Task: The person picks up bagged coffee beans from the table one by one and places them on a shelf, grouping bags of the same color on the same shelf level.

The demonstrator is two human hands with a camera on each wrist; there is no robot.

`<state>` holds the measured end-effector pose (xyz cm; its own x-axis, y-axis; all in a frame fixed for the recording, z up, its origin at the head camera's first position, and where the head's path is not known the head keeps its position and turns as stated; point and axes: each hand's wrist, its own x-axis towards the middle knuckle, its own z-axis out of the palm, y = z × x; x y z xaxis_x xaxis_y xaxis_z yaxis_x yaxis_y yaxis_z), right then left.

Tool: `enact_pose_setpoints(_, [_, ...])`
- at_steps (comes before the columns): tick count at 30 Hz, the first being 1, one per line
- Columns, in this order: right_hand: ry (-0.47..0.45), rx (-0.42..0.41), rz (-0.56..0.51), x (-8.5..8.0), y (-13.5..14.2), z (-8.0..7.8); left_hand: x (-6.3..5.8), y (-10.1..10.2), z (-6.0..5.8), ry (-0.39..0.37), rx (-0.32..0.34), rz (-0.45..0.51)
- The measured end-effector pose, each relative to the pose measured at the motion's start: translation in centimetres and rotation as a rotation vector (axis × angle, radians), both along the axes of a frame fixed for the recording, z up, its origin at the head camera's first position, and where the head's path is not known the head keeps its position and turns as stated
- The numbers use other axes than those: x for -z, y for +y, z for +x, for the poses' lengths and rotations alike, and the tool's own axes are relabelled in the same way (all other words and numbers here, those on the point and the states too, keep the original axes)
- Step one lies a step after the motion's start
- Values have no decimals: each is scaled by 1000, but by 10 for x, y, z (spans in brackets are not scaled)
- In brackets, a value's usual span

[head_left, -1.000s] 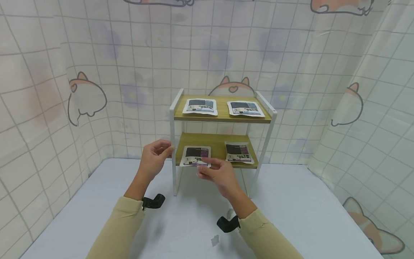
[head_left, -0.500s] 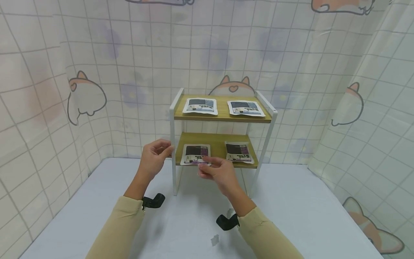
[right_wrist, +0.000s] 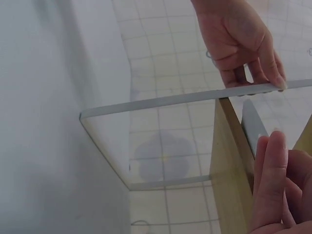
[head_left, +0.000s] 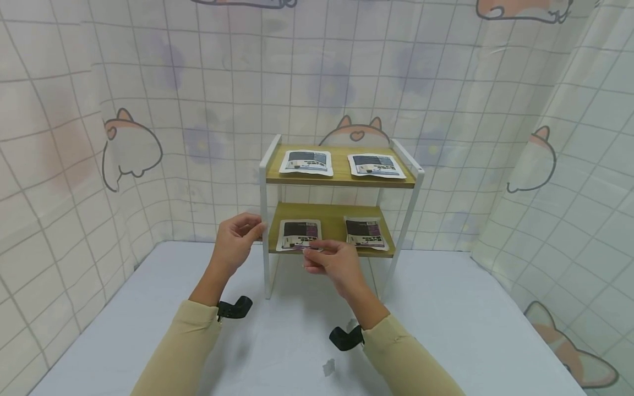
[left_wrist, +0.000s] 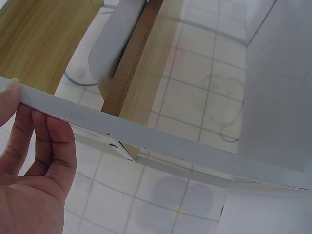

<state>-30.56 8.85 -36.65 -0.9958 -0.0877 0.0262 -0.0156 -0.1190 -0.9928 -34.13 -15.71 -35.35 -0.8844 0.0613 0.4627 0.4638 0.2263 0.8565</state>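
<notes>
My left hand grips the left front post of a two-tier shelf rack, thumb on one side and fingers on the other. My right hand is at the front of the lower shelf and pinches the near right corner of a flat pouch with a black, purple and white label. The pouch lies by the shelf's front left edge, its corner partly hidden by my fingers. Its pale side shows next to the brown shelf edge in the left wrist view.
A similar pouch lies at the right of the lower shelf. Two blue-labelled pouches, left and right, lie on the upper shelf. A small pale scrap lies on the white table. Patterned curtains enclose the table.
The left pouch on the lower shelf has slid slightly back, away from the front edge, with my right fingers at its corner. My left hand has stayed on the post.
</notes>
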Motion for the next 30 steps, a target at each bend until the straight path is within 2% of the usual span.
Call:
enact_pose_setpoints(17, [41,61,101,0,-7,-1,-1,0,0,-6,1,4])
enact_pose_setpoints(30, [63,89,120,-1,-10,-2,-1,0,1,-11,2,1])
